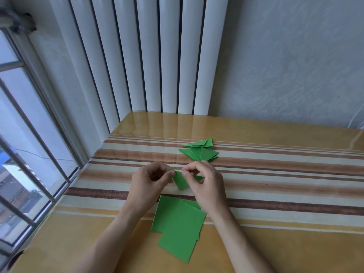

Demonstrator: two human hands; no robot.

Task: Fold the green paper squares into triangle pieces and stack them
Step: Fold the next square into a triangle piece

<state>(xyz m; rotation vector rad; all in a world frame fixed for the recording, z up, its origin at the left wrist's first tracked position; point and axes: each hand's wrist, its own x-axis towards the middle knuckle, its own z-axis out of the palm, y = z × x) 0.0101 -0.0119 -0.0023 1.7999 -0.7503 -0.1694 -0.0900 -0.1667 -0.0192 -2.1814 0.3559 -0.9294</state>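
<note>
A partly folded green paper piece [181, 181] is held just above the striped table [275, 174]. My left hand [146, 184] pinches its left end and my right hand [204, 184] pinches its top edge with thumb and forefinger. Behind the hands lies a loose pile of folded green triangles [201, 151]. In front of the hands, near my forearms, several flat green paper squares [178, 227] overlap on the table.
A white ribbed radiator [149, 56] stands against the wall behind the table's far edge. A barred window [29, 154] runs along the left side. A white cord [354, 119] hangs at the far right.
</note>
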